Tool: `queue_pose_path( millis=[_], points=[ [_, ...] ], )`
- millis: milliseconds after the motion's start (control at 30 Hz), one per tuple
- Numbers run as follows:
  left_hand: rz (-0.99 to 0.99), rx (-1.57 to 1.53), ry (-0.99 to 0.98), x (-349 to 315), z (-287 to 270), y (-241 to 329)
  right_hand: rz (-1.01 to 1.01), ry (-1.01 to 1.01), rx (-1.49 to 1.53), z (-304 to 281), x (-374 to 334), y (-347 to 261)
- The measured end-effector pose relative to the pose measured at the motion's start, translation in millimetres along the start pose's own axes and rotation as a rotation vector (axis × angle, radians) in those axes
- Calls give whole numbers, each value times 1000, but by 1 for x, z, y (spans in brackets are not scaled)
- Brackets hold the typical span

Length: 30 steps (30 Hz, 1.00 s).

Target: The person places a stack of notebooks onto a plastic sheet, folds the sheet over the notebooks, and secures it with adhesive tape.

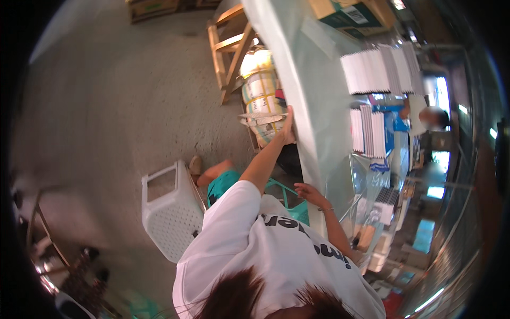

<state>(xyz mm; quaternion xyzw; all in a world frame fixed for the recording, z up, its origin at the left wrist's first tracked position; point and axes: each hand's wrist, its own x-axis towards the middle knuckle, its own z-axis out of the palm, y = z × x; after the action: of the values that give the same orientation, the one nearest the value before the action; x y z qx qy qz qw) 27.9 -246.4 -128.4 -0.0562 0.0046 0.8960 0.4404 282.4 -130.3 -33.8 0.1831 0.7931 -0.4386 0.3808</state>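
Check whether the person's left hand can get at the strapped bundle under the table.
Probably yes. The left hand lies against the edge of the table, right beside the strapped bundle, and nothing shows between them. Whether it already touches the bundle cannot be told.

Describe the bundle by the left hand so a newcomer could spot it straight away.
Find the long pale table running up the picture's middle, a wooden frame at its left. Between them, below the table edge where the left hand rests, stands a strapped bundle. It alone is yellowish and banded, unlike the white paper stacks on top.
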Motion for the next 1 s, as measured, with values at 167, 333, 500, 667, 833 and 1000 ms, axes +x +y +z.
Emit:
queue_pose_path(
  millis=[167, 333, 500, 667, 833, 1000],
  points=[
    [106, 155, 285, 6, -23, -7, -31, 90, -96, 2, -13, 10],
    [-8, 246, 597, -43, -47, -21, -72, 197, 54, 14, -52, 8],
    [-501, 645, 540, -109, -6, -28, -23, 232, 613, 41, -122, -23],
    [-471, 958, 26, -107, 103, 20, -28, 527, 741, 68, -139, 12],
    [-280, 1282, -28, -52, 203, 17, -21, 808, 723, 108, -150, 48],
    [-56, 1934, -131, -15, 159, -11, 7, 863, 879, 129, -189, 33]
  ],
)
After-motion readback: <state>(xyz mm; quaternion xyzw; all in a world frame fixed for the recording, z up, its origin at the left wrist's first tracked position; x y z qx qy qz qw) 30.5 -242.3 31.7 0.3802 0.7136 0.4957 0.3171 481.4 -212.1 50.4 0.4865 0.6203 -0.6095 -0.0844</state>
